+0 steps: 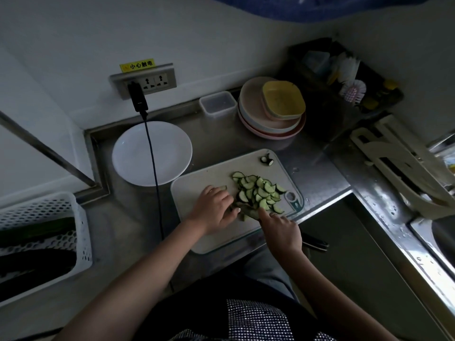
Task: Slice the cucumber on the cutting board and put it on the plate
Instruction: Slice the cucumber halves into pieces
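Forearms come in from the bottom of the frame, over a dark spangled garment. Right hand (283,230), lower centre-right, has its grip closed round a knife (316,243); the dark handle sticks out behind the wrist, forefinger stretched along the top, and the blade is mostly hidden among the slices. Left hand (213,207), centre, is curled over the last stub of cucumber (236,209), fingertips pressing it down on the cutting board (197,190). Only a sliver of that stub shows, so how much is left I cannot tell.

Progress: slicing looks nearly finished. Pile of half-moon slices (258,193) sits on the right part of the board, touching the blade area. A cut end piece (267,159) lies alone at the board's upper right corner.

Left to do: final few cuts, then the whole transfer. White plate (138,153), centre-left just beside the board on the steel bench (310,168), has no slices on it; a black cable (154,168) hangs across it.
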Motion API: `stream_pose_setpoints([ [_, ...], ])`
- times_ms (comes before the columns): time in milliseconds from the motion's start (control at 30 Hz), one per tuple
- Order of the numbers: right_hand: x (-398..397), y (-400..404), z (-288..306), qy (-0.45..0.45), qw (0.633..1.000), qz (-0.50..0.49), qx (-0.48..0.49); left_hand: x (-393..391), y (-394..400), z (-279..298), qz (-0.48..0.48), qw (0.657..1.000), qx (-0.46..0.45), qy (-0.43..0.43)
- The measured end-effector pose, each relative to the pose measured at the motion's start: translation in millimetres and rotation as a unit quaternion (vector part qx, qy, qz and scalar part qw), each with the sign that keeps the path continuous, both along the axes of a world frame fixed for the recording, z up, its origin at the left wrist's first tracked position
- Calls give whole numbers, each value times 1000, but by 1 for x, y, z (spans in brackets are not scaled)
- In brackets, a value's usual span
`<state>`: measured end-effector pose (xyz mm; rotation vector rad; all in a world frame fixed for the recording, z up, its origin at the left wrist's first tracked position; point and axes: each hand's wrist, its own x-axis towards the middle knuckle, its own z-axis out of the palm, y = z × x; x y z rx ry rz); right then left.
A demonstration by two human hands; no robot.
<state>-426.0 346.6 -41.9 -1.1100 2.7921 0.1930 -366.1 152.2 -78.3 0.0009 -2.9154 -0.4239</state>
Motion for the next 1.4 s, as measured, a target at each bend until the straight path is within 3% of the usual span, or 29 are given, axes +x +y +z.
stream_pose_setpoints([
  [200,4,-1,4,36,999,17,-8,-16,-4,9,8,988,44,-150],
  [400,7,-5,-4,48,998,15,-49,-23,-8,6,0,972,82,-220],
  [467,8,-4,-7,38,997,9,-65,-17,-12,7,18,976,113,-187],
  [600,13,-1,-10,-44,989,-74,-123,3,-23,6,119,979,165,-24],
  [733,23,-20,-10,-234,911,-208,-268,29,-31,-4,277,929,243,31],
  [800,24,-35,-9,-271,891,-214,-295,41,-33,-10,264,943,201,10],
  [900,23,-54,-15,-300,904,-160,-259,59,-32,-20,167,981,75,-66],
  [1000,23,-66,-25,-314,916,-142,-205,69,-28,-23,112,988,0,-104],
  [1267,-15,-34,-20,-249,936,-196,-152,69,-32,-28,79,993,3,-89],
  [1400,-8,-41,-14,-220,949,-174,-147,69,-32,-29,81,992,22,-91],
])
